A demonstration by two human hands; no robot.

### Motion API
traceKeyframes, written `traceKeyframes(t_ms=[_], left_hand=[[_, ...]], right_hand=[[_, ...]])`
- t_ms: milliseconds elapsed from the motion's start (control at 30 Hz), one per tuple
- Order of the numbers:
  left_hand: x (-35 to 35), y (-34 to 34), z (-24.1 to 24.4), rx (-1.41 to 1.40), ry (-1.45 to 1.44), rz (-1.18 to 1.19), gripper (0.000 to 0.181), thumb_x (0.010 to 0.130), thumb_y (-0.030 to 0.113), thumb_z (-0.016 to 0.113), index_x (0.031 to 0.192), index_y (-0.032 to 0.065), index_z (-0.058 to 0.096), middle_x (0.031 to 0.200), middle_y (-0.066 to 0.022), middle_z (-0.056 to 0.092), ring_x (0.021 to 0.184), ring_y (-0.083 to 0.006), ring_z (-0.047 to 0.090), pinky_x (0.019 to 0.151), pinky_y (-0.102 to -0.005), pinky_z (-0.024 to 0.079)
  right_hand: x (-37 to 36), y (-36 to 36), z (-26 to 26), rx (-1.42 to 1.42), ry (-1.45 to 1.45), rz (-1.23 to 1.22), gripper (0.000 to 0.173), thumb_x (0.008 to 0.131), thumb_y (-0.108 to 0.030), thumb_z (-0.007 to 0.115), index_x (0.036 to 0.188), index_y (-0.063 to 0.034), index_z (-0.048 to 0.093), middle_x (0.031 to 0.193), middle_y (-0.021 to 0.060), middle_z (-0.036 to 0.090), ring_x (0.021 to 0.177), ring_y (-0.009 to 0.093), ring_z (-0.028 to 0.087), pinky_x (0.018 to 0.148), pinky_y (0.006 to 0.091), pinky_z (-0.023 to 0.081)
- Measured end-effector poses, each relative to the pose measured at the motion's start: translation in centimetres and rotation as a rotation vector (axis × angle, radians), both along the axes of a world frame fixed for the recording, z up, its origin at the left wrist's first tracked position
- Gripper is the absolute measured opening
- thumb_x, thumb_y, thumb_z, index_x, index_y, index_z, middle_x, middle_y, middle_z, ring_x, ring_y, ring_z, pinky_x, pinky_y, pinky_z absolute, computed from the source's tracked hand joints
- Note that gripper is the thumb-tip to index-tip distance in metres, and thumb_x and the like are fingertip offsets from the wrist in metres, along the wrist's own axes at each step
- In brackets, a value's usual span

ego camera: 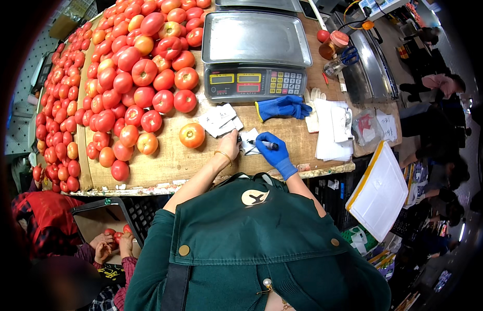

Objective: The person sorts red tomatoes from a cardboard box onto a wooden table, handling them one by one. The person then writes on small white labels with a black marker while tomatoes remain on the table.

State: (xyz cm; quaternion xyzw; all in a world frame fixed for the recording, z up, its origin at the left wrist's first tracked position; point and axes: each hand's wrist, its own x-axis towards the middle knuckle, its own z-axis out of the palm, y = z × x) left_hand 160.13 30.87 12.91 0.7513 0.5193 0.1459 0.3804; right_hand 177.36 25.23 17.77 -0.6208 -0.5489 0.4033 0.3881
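In a blue knit glove, my right hand [274,152] grips a black marker pen [269,145], its tip over a small white paper slip [250,140]. My bare left hand [228,147], with a bangle at the wrist, is at the slip's left edge and has a small black item at its fingertips, perhaps the pen's cap. More white slips bearing handwriting [221,119] lie just above the left hand. A single tomato [192,135] sits to the left of it. The other blue glove [283,107] lies flat above my right hand, below the scale.
A digital scale [257,41] stands ahead, tomatoes [144,72] heaped to its left. White papers [333,132], a jar [333,45] and scissors [349,56] lie right. A white lid [378,191] juts up beside the table. At lower left, other people's hands hold tomatoes over a crate [124,217].
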Motion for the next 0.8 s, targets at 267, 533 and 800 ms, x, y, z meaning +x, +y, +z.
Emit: traceKeyframes(t_ms=[267,533,800], left_hand=[[0.09,-0.06,0.3,-0.012,0.009,0.007,0.021,0.075,0.007,0.06,0.089,-0.0021,0.047,0.081,-0.0245,0.058,0.082,-0.0405,0.055,0.072,-0.045,0.044],[0.1,-0.12,0.0,0.034,0.005,0.009,0.021,0.074,0.008,0.062,0.087,-0.0021,0.049,0.079,-0.0242,0.059,0.08,-0.0405,0.057,0.069,-0.0441,0.045],[-0.03,-0.24,0.01,0.071,-0.015,0.019,0.02,0.074,0.007,0.062,0.086,-0.0016,0.048,0.079,-0.0237,0.058,0.08,-0.0407,0.056,0.069,-0.0439,0.044]], right_hand=[[0.07,0.06,0.64,-0.048,-0.13,-0.011,0.015,0.077,-0.02,0.061,0.084,-0.0074,0.057,0.079,0.0106,0.06,0.07,0.024,0.059,0.065,0.0311,0.047],[0.0,0.01,0.31,0.045,-0.143,-0.051,0.015,0.079,-0.019,0.061,0.084,-0.0061,0.058,0.081,0.0112,0.059,0.07,0.022,0.059,0.065,0.0299,0.047],[-0.04,0.09,0.73,0.126,-0.029,-0.188,0.013,0.08,-0.017,0.061,0.09,-0.0072,0.06,0.085,0.0112,0.061,0.076,0.022,0.06,0.069,0.0285,0.047]])
